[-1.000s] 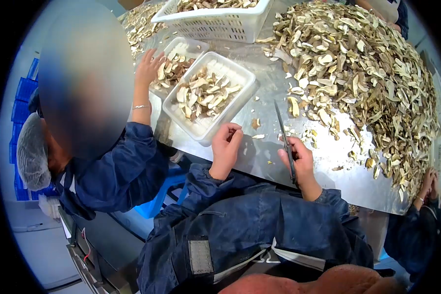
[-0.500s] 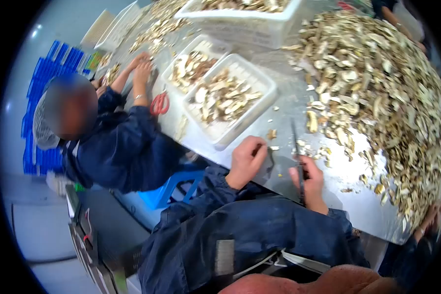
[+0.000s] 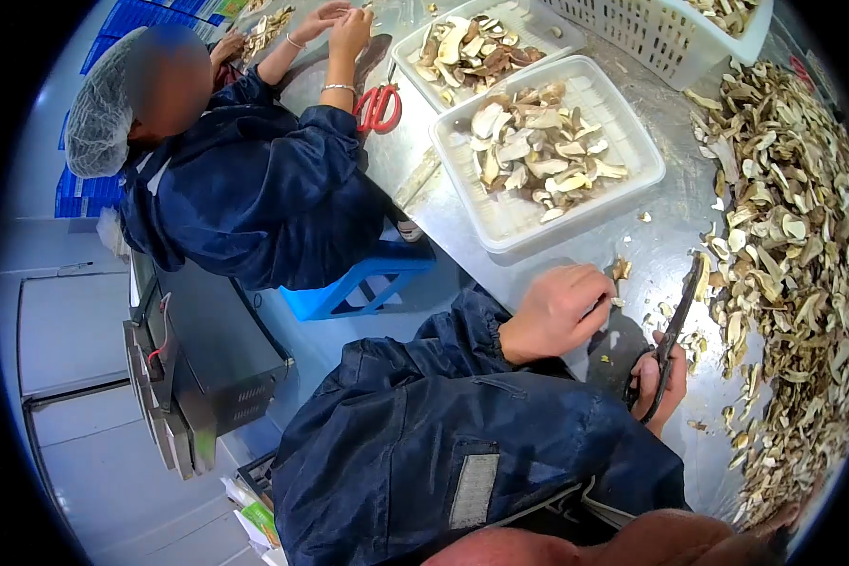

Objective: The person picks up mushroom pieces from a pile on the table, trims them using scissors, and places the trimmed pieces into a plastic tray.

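One pair of dark scissors [image 3: 686, 307] is in your right hand [image 3: 668, 389], fingers wrapped round them. Your left hand [image 3: 558, 307] curls its fingers inward over the counter [image 3: 665, 241]; I can't tell whether they hold anything. Mushroom slices [image 3: 792, 255] lie heaped on your right and in the tray [image 3: 653, 174] beyond your left hand. Farther, red scissors [image 3: 394, 109] sit beside another tray [image 3: 549, 34].

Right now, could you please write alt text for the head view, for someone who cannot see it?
The wearer's right hand holds a dark cutting tool at a metal table, beside a large mushroom pile. The left hand is near a white tray of mushroom slices.
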The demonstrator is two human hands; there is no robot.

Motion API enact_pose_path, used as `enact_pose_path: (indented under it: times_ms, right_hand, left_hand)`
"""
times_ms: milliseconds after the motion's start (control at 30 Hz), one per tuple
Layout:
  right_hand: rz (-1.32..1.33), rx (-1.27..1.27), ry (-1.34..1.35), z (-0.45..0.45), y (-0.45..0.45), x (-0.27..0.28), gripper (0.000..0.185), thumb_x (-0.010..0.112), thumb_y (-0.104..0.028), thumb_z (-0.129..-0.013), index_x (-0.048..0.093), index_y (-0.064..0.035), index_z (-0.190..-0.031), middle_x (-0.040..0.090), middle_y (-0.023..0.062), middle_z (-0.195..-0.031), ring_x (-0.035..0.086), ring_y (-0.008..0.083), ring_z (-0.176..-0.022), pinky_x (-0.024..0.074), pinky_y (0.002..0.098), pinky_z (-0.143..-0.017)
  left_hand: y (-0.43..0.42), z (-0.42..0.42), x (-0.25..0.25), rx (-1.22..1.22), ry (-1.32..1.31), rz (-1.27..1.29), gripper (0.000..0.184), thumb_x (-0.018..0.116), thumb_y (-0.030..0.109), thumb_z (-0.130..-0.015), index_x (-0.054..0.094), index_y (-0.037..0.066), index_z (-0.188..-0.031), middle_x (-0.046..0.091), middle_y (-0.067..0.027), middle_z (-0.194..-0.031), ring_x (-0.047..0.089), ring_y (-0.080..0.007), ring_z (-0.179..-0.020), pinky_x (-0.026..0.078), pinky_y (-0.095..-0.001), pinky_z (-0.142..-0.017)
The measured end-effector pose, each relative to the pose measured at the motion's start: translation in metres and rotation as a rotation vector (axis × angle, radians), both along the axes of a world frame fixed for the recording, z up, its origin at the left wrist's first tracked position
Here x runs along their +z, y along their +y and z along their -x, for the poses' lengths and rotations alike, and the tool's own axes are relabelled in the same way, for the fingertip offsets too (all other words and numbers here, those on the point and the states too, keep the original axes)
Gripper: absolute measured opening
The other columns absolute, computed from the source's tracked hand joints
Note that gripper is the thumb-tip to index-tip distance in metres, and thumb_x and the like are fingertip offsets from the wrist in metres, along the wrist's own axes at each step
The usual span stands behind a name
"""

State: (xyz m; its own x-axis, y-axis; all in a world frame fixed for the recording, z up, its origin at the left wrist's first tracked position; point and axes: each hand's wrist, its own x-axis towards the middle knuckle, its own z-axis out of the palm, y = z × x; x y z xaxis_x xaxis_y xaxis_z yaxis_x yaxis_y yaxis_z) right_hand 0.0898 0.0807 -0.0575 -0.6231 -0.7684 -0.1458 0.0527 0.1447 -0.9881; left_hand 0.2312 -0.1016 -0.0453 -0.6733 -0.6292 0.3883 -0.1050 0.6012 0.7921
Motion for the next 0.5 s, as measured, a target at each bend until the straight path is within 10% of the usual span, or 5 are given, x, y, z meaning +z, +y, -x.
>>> enact_pose_path:
  times_ms: [500]
  right_hand:
    - [0.020, -0.046, 0.001, -0.0062, -0.0056, -0.0003, 0.047, 0.062, -0.030, -0.095, 0.057, 0.0051, -0.125, 0.057, 0.0006, -0.072, 0.048, 0.0063, -0.060, 0.0379, 0.0208, -0.056]
  left_hand:
    - [0.0036, -0.0030, -0.0055, 0.017, -0.002, -0.010, 0.010, 0.065, 0.007, -0.089, 0.063, 0.002, -0.097, 0.062, -0.0157, -0.086, 0.062, -0.0334, -0.077, 0.048, -0.0389, -0.067]
